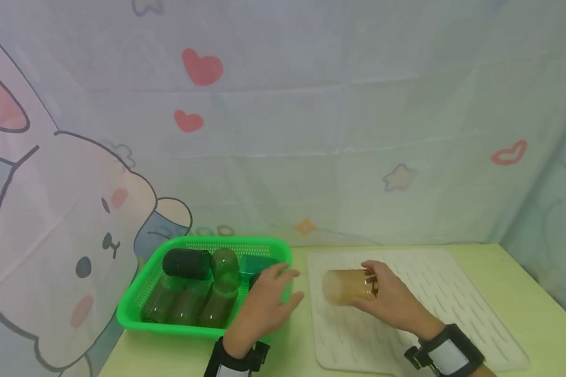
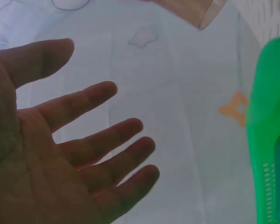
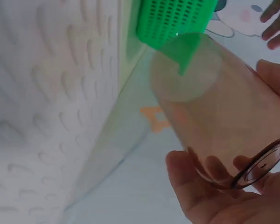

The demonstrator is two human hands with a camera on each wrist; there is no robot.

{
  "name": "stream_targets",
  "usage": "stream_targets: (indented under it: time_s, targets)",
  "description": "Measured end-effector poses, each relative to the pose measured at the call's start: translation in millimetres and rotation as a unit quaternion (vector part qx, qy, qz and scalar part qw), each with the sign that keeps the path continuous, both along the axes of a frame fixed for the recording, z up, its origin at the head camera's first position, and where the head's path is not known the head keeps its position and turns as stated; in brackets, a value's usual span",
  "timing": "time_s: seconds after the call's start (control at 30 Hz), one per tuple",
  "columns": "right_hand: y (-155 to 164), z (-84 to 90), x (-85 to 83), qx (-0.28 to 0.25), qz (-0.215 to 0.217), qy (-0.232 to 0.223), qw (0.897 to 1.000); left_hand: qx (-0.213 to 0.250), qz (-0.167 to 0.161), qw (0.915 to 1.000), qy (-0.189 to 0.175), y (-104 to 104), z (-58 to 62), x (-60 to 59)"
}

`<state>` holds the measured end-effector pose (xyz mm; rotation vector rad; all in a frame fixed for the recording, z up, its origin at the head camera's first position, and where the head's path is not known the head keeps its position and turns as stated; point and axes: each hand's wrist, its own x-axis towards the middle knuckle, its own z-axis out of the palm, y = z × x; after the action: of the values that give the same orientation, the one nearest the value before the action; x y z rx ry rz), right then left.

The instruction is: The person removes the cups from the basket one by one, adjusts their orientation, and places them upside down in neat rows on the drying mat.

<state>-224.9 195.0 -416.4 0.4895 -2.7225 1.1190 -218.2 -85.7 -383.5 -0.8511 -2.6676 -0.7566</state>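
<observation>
My right hand (image 1: 382, 293) grips an amber see-through cup (image 1: 346, 286) on its side, just above the white ribbed mat (image 1: 434, 293). In the right wrist view the amber cup (image 3: 210, 107) fills the frame, with my fingers (image 3: 191, 191) curled round its rim end. My left hand (image 1: 269, 303) hovers over the right end of the green basket (image 1: 141, 298), fingers straight and spread, holding nothing. The left wrist view shows the open palm (image 2: 46, 158) with its fingers (image 2: 107, 154) apart. Inside the basket lie a dark cup (image 1: 186, 263) and several clear cups (image 1: 191, 303).
The yellow-green table (image 1: 523, 283) carries the mat and basket. A cartoon cloth backdrop (image 1: 283, 131) hangs close behind them. The table's right corner meets a side curtain (image 1: 552, 235).
</observation>
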Motion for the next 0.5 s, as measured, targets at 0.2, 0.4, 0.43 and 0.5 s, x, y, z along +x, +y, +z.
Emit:
stream_targets:
  time_s: [0.2,0.4,0.43,0.5]
  targets:
    - [-5.5,2.2,-24.8,0.097,0.027,0.033,0.994,-0.067,0.035,0.9968,-0.025,-16.6,9.2,13.0]
    - [-19.9,-1.5,-54.5,0.142,0.043,0.044,0.988,-0.093,0.054,0.9934,-0.041,-22.1,13.0,18.3]
    - [-22.3,-1.4,-58.9,0.148,0.044,0.047,0.987,-0.095,0.056,0.9932,-0.039,-22.3,13.3,18.8]
    - [-26.1,-0.9,-68.4,0.162,0.049,0.061,0.984,-0.097,0.058,0.9928,-0.039,-22.1,13.8,20.0]
